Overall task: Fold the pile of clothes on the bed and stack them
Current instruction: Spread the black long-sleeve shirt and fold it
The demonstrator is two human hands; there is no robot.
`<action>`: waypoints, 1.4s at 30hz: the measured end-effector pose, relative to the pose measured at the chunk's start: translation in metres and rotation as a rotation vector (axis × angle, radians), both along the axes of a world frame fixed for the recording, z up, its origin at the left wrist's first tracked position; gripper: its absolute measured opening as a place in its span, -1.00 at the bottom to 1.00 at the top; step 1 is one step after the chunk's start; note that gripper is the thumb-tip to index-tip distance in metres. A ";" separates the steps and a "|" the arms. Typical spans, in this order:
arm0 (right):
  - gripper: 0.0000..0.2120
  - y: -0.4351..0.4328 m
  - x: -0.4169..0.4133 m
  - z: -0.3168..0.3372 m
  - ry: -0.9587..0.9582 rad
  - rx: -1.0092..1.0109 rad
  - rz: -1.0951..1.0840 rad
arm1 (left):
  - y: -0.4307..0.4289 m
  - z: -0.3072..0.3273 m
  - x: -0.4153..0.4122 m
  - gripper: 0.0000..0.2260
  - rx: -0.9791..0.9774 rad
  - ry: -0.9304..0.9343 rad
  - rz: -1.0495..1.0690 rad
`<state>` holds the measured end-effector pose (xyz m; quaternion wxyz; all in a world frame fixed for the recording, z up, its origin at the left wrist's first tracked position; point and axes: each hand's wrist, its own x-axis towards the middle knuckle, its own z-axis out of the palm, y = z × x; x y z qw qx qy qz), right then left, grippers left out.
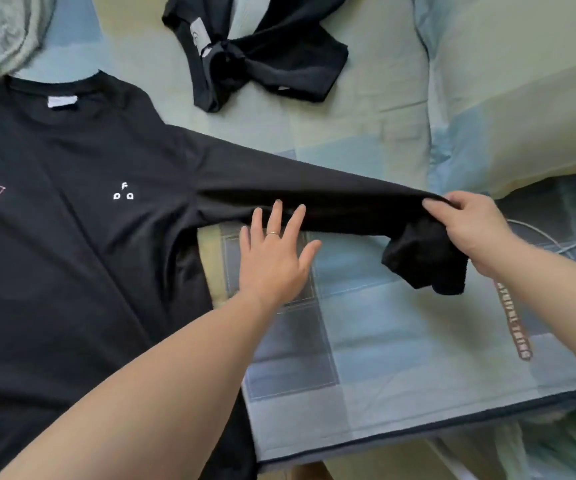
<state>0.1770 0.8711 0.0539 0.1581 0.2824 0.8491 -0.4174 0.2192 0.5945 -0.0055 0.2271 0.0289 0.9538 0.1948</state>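
- While a black long-sleeved shirt (72, 237) lies spread front-up on the left side of the bed (383, 341), as seen from the head camera, one sleeve (314, 195) is held stretched out to the right, raised off the patchwork cover.
- The sleeve is gripped near the cuff by the right hand (470, 226); its fingers (433, 204) are curled and clamped over the fabric, and the cuff end hangs bunched below the palm.
- The left hand (272, 258) is laid flat at the sleeve's lower edge, near the armpit seam; its fingers (274, 216) are straight and spread apart, their tips touching the cloth. A ring (273, 233) is worn on one of them.
- A white neck label (62, 101) and small white chest lettering (123, 192) are shown on the shirt.
- A second black garment (262, 53) is left crumpled farther up the bed, well apart from the shirt.
- A pale pillow (521, 98) is seen at upper right, with a grey cable (549, 237) just beyond the right hand.
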 end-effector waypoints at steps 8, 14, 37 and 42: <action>-0.76 0.046 -0.046 0.005 -0.153 0.121 0.292 | 0.038 -0.022 -0.052 -0.36 -0.214 0.127 -0.113; -0.73 0.077 -0.052 0.027 -0.277 0.101 0.279 | 0.049 -0.026 -0.064 -0.42 -0.249 0.164 -0.185; -0.46 -0.019 0.012 -0.058 0.065 0.565 0.943 | 0.025 -0.028 -0.033 -0.56 -0.093 0.240 -0.214; -0.40 -0.069 0.012 -0.100 -0.120 0.558 0.976 | -0.041 -0.034 -0.041 -0.37 -0.320 0.005 0.047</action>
